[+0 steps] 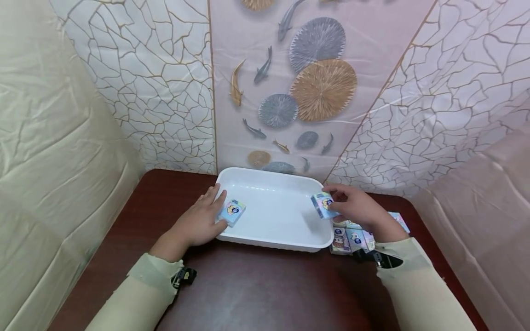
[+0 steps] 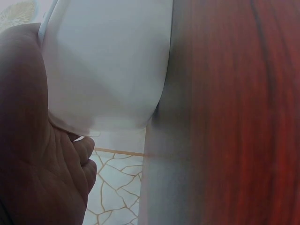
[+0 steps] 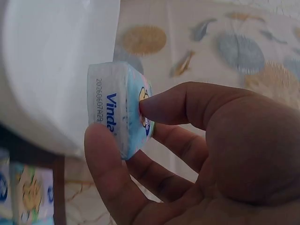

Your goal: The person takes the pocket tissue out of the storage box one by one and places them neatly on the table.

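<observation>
A small blue tissue pack (image 1: 325,205) with a cartoon picture hangs over the right end of a white plastic tray (image 1: 269,239). My right hand (image 1: 356,207) pinches it between thumb and fingers; the right wrist view shows the lettered end of the pack (image 3: 108,101). A second blue tissue pack (image 1: 233,210) lies inside the tray at its left end. Beside that pack my left hand (image 1: 198,223) rests on the tray's left rim with fingers spread. In the left wrist view the left hand (image 2: 42,140) lies along the tray wall (image 2: 112,61).
Several more tissue packs (image 1: 352,239) lie in rows just right of the tray, partly hidden under my right forearm. The dark red table (image 1: 256,289) holds everything. Patterned cloth (image 1: 165,92) stands behind the tray, and plain cloth hangs at both sides.
</observation>
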`<state>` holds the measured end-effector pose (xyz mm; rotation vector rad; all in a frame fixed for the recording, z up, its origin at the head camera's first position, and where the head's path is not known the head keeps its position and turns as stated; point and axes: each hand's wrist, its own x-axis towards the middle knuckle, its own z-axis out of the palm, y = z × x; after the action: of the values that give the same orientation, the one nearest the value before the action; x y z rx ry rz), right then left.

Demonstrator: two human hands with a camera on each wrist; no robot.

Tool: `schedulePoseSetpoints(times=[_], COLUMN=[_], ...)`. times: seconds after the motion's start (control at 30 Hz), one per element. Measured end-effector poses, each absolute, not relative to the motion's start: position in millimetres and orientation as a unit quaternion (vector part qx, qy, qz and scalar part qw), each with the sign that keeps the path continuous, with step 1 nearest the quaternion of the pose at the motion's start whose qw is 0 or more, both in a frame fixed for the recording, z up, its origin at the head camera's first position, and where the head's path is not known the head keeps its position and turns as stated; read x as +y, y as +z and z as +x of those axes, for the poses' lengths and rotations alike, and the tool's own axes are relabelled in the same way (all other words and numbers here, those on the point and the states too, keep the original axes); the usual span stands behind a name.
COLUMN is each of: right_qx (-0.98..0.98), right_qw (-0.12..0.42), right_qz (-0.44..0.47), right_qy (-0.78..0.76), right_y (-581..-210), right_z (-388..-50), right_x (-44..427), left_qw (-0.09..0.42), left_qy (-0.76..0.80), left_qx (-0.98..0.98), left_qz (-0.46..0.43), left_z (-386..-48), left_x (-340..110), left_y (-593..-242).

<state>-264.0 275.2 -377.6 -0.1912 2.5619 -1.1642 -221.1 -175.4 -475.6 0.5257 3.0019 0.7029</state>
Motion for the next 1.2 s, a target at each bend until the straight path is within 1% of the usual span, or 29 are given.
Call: schedulePoseSetpoints(times=[0.2, 0.53, 0.97, 1.2], right_qx=[0.892, 0.904, 0.905, 0.903], right_qw=[0.159, 0.16, 0.165, 0.184], right_qz=[-0.067, -0.017, 0.035, 0.04], right_qy=[-0.417, -0.396, -0.391, -0.387], right_y=[-381.9, -398.4, -409.6, -416.2], right_z=[-259.4, -249.7, -236.2, -229.6], right_x=[305.2, 356.3, 420.5, 455.9], left_qw=[0.005, 0.009, 0.007, 0.008], left_qy=[0.225, 0.231, 0.228, 0.227], left_qx=[0.959, 0.959, 0.959, 0.959], left_qz=[0.17, 0.166, 0.17, 0.17], left_z=[-220.9, -219.8, -219.7, -219.7], left_x=[-176.7, -175.4, -175.2, -174.8], left_y=[-475.7, -478.2, -474.7, -473.4])
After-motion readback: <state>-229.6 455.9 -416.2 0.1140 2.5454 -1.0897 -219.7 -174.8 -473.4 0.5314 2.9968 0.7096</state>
